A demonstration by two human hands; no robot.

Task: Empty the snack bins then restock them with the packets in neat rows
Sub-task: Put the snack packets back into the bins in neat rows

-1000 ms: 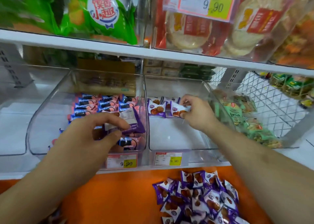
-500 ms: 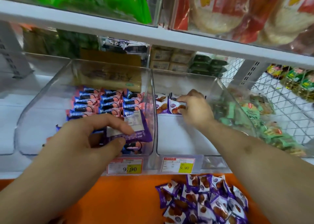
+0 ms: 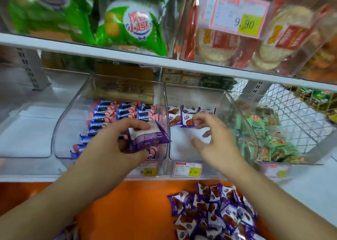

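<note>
A: What has changed since half a second ago?

B: The right hand (image 3: 215,141) has let go of the packet it was setting at the back of the bin and drawn back toward the viewer. Its fingers (image 3: 200,120) are now spread apart and hold nothing.

A: And the head view overall?

B: At centre frame, the left hand (image 3: 116,143) pinches a purple packet (image 3: 148,136) between thumb and fingers, printed back facing up, in front of the left clear bin (image 3: 62,130). That bin holds rows of pink and blue packets (image 3: 116,112). Right of it, the middle clear bin (image 3: 226,101) has a short row of purple biscuit packets (image 3: 182,117) along its back wall, side by side; the open right hand hovers just in front of them. At lower right, a loose pile of the same purple packets (image 3: 213,214) lies on the orange worktop (image 3: 136,203). Yellow price tags (image 3: 187,169) reading 9.90 sit below the bins. At the right edge, another bin holds green packets (image 3: 259,128). Across the top, an upper shelf (image 3: 109,52) carries green snack bags (image 3: 131,24) and rice crackers (image 3: 269,44).
</note>
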